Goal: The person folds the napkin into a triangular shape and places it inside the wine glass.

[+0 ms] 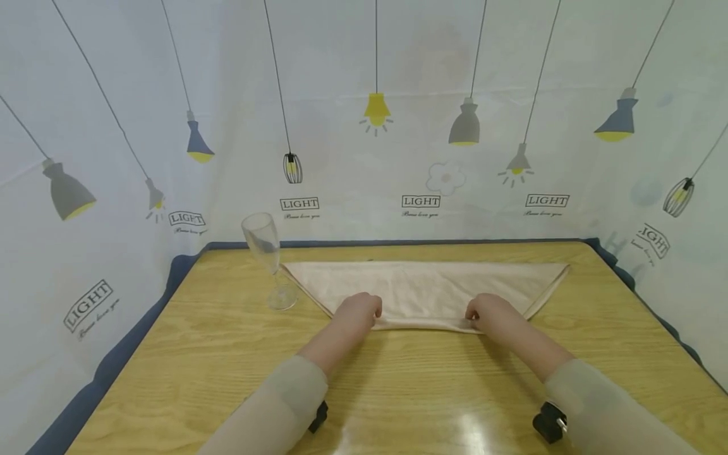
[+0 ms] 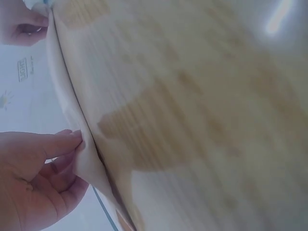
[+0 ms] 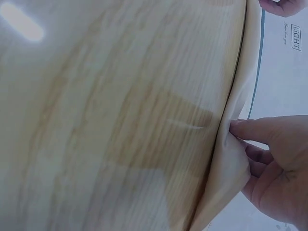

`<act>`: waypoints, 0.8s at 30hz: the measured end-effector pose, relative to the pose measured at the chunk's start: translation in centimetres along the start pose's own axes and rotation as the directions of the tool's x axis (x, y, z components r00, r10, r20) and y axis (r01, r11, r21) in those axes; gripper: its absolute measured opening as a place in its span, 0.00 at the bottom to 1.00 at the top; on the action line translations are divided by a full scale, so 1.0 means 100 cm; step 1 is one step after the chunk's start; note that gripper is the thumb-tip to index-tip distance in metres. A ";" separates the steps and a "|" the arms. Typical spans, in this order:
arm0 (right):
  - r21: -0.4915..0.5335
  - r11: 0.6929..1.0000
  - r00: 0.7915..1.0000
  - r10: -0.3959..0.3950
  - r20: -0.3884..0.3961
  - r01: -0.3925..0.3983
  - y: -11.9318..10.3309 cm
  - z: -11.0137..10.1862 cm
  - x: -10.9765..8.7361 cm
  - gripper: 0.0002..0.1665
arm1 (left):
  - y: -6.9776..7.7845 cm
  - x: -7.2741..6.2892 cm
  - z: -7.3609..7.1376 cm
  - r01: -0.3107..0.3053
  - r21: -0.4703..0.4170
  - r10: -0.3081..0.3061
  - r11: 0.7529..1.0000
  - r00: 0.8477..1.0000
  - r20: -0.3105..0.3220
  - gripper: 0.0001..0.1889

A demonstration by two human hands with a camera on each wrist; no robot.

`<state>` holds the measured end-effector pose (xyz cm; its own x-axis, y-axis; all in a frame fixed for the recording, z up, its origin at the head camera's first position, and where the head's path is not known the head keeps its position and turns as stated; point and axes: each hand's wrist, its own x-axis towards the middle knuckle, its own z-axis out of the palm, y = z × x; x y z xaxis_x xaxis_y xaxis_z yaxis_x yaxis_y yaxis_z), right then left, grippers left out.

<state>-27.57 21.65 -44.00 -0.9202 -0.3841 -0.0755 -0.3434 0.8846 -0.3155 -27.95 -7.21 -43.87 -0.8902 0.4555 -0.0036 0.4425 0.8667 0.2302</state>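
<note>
A pale pink satin cloth napkin (image 1: 421,284) lies folded on the wooden table, its long edge at the back and its narrower folded edge toward me. My left hand (image 1: 358,311) pinches the near edge left of the middle; in the left wrist view, thumb and fingers of that hand (image 2: 43,178) hold the fabric between them. On the right part of the same edge my right hand (image 1: 493,313) pinches the cloth, and the right wrist view shows the right thumb (image 3: 245,129) pressing on it. The near edge looks slightly raised off the table.
An empty clear stemmed glass (image 1: 264,243) stands upright by the napkin's left corner. The wooden table (image 1: 188,354) reaches back to a white curtain (image 1: 352,57) printed with hanging lamps, with a dark blue border (image 1: 398,242) along the table's far edge.
</note>
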 end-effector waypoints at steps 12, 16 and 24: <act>-0.083 0.996 0.998 -0.023 -0.056 0.019 -0.009 -0.002 -0.002 0.03 | 0.006 0.005 0.000 0.061 0.240 -0.054 0.969 0.998 -0.036 0.12; -0.088 0.996 0.998 0.002 -0.060 -0.007 -0.009 -0.002 -0.004 0.06 | 0.008 0.006 0.001 0.045 0.283 -0.041 0.958 0.999 -0.018 0.12; -0.133 0.991 0.997 -0.035 -0.067 0.026 -0.011 -0.003 -0.008 0.18 | 0.014 0.004 -0.003 -0.001 0.305 -0.007 0.952 1.000 0.025 0.15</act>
<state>-26.53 21.03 -43.31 -0.9181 -0.3963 -0.0013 -0.3889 0.9017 -0.1887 -27.68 -5.92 -43.29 -0.8904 0.4542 -0.0297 0.4551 0.8871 -0.0773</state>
